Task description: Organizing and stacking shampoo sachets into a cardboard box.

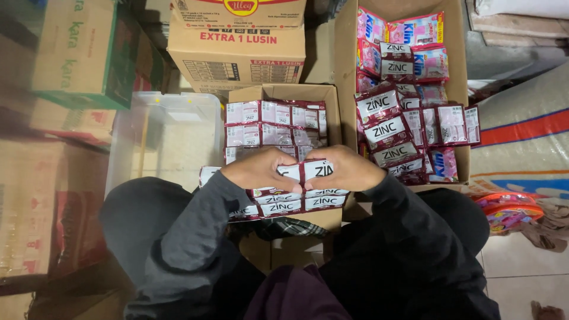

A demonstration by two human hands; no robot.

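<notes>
dark sleeves and bent knees fill the bottom of the view, and from them both hands come together at the middle. left hand (261, 169) and right hand (347, 169) sit knuckle to knuckle, each clamped on the same strip of maroon sachets (305, 170), which runs between them and shows two packets' faces in the gap. just under the hands lies a loose stack of more maroon sachets (293, 204), about six faces showing in two rows, resting on the near edge of a small cardboard box (281, 93). beyond the hands, inside that box, flat sachet strips (272, 124) lie in three rows; how many strips deep they go cannot be told. up and to the right of the right hand stands a second, taller open carton (347, 71), holding a heap of maroon sachets (385, 127), roughly ten faces visible, with pink sachets (418, 32) at its far end, about five showing. left of the left hand sits one clear plastic tub (160, 139). further off, straight ahead, is one closed printed carton (237, 44), and to the far left one green-and-tan carton (83, 50). right of the right hand, well apart, one bundle of bright wrapped packets (510, 210) lies on a woven sack (524, 136) with red and blue stripes.
</notes>
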